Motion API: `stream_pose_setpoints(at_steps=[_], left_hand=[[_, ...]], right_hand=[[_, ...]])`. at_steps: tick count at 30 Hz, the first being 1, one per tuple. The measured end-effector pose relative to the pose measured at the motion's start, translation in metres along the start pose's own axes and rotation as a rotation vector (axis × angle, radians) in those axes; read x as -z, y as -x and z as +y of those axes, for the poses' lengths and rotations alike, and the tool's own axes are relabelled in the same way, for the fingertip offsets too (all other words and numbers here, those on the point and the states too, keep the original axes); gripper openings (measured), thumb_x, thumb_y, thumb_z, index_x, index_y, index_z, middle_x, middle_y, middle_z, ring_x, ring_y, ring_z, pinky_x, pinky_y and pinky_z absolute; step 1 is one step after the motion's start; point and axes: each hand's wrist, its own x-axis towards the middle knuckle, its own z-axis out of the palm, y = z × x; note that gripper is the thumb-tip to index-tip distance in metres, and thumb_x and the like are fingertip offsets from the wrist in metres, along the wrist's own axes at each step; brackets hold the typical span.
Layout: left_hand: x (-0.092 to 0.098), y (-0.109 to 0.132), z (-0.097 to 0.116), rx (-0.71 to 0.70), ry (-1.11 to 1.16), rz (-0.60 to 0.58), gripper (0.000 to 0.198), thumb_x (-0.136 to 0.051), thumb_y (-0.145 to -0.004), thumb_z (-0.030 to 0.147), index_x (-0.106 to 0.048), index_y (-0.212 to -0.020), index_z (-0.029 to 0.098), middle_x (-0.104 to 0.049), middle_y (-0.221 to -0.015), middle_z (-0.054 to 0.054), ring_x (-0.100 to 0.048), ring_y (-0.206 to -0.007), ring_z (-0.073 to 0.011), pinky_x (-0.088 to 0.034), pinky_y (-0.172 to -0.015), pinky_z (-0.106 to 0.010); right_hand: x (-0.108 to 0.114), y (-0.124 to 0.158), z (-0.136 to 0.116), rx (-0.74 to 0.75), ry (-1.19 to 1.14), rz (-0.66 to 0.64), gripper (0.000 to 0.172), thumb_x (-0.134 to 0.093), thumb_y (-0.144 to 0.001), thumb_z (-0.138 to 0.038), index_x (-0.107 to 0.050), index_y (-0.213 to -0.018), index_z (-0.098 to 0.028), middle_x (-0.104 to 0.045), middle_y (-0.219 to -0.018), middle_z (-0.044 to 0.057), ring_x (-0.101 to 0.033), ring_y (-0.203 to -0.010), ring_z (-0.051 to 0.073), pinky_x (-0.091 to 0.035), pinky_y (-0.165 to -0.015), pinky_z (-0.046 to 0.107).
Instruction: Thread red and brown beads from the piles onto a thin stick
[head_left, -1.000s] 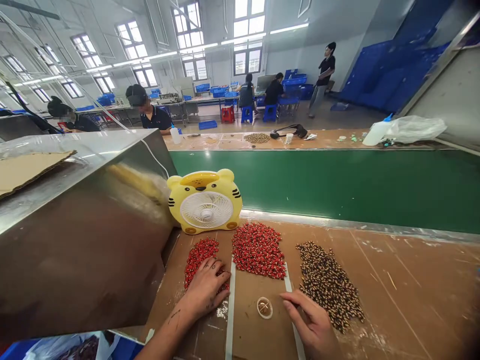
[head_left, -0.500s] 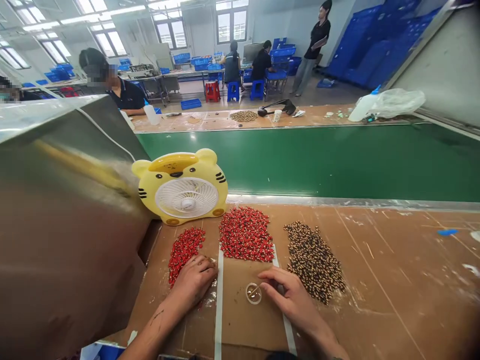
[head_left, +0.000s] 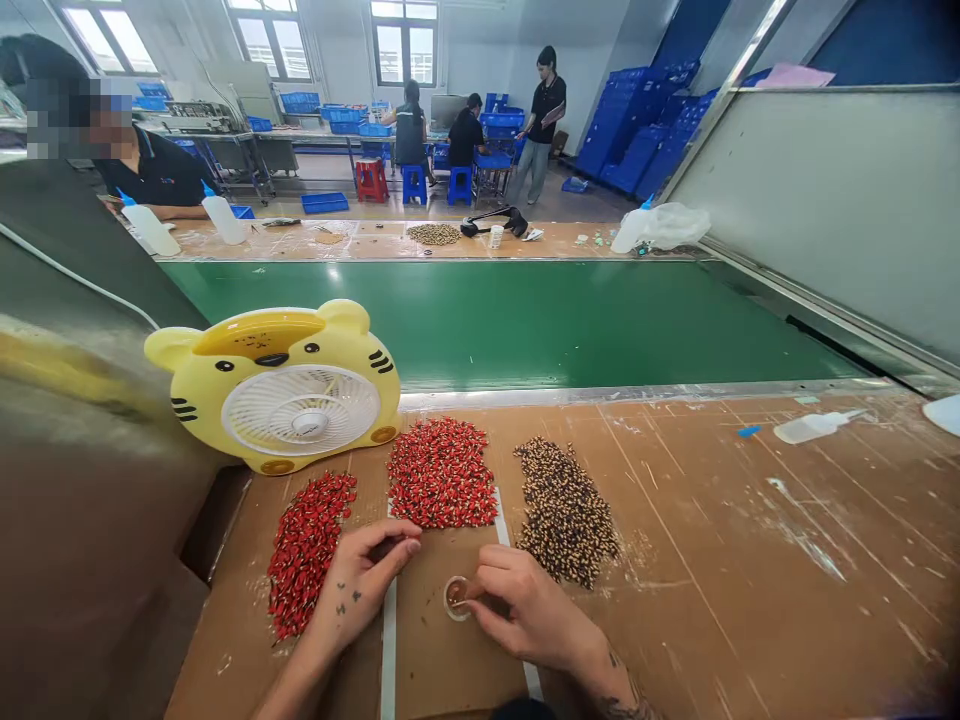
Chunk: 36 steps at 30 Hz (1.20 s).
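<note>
Small round cup (head_left: 457, 596) is sitting against the pinched fingers of the right hand (head_left: 526, 612), which is nearer it than the half-curled left hand (head_left: 358, 585); whatever either hand grips is hidden. Red beads (head_left: 442, 473) and speckled brown beads (head_left: 564, 512) are lying beyond.

Tall paned windows (head_left: 405, 30) set in white walls (head_left: 592, 60), bright with daylight. Blue plastic crates (head_left: 637, 140) stacked high along the far right. Beyond a green conveyor belt (head_left: 480, 320), a grey floor (head_left: 555, 195), with a red stool (head_left: 371, 180) and blue stools (head_left: 460, 185) beside a far work surface (head_left: 315, 135).
</note>
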Motion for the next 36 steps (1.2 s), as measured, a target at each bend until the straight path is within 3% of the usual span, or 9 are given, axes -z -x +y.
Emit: stream_pose_setpoints(at_steps=[6, 10, 21, 31, 33, 36], left_hand=[[-0.019, -0.018, -0.018, 0.181, 0.503, 0.012, 0.019, -0.082, -0.064, 0.03, -0.077, -0.076, 0.016, -0.074, -0.078, -0.005, -0.062, -0.063, -0.0148, -0.049, -0.059, -0.023], [-0.023, -0.016, -0.021, 0.257, 0.663, -0.068, 0.023, -0.084, -0.064, 0.032, -0.075, -0.077, 0.015, -0.072, -0.066, -0.003, -0.062, -0.053, -0.013, -0.048, -0.052, -0.022], [-0.019, -0.008, -0.018, 0.273, 0.556, -0.119, 0.022, -0.081, -0.068, 0.031, -0.078, -0.08, 0.013, -0.077, -0.075, -0.008, -0.07, -0.066, -0.0185, -0.054, -0.066, -0.027], [-0.02, -0.007, -0.021, 0.327, 0.545, -0.002, 0.02, -0.085, -0.06, 0.023, -0.08, -0.077, 0.014, -0.079, -0.075, -0.007, -0.069, -0.065, -0.0165, -0.051, -0.063, -0.023], [-0.019, -0.007, -0.019, 0.331, 0.573, -0.007, 0.02, -0.085, -0.061, 0.024, -0.081, -0.079, 0.015, -0.079, -0.076, -0.008, -0.069, -0.067, -0.0165, -0.051, -0.065, -0.023], [-0.02, -0.006, -0.017, 0.337, 0.622, -0.033, 0.019, -0.085, -0.062, 0.024, -0.081, -0.079, 0.015, -0.079, -0.075, -0.007, -0.069, -0.066, -0.0159, -0.051, -0.065, -0.023]], right_hand=[[-0.006, -0.003, 0.001, 0.04, 0.083, 0.101, 0.016, -0.052, -0.09, -0.014, -0.06, -0.077, -0.018, -0.057, -0.075, 0.003, -0.052, -0.071, 0.017, -0.036, -0.063, 0.027], [-0.007, -0.004, 0.0, 0.026, 0.05, 0.037, 0.016, -0.052, -0.086, -0.013, -0.055, -0.072, -0.019, -0.054, -0.071, 0.001, -0.051, -0.068, 0.016, -0.035, -0.062, 0.026], [-0.005, -0.006, -0.001, 0.094, 0.135, 0.049, 0.022, -0.048, -0.09, -0.015, -0.05, -0.069, -0.02, -0.052, -0.069, 0.001, -0.048, -0.066, 0.016, -0.032, -0.061, 0.027], [-0.003, -0.006, 0.0, 0.115, 0.022, 0.099, 0.02, -0.052, -0.086, -0.012, -0.049, -0.067, -0.02, -0.049, -0.065, 0.0, -0.047, -0.061, 0.015, -0.031, -0.055, 0.026], [0.003, -0.007, -0.001, 0.104, -0.072, 0.173, 0.017, -0.054, -0.086, -0.013, -0.053, -0.07, -0.019, -0.049, -0.063, -0.002, -0.048, -0.059, 0.013, -0.032, -0.055, 0.025], [0.011, -0.012, -0.005, 0.05, -0.252, 0.39, 0.016, -0.056, -0.088, -0.015, -0.057, -0.073, -0.02, -0.049, -0.062, -0.003, -0.047, -0.056, 0.013, -0.033, -0.054, 0.025]])
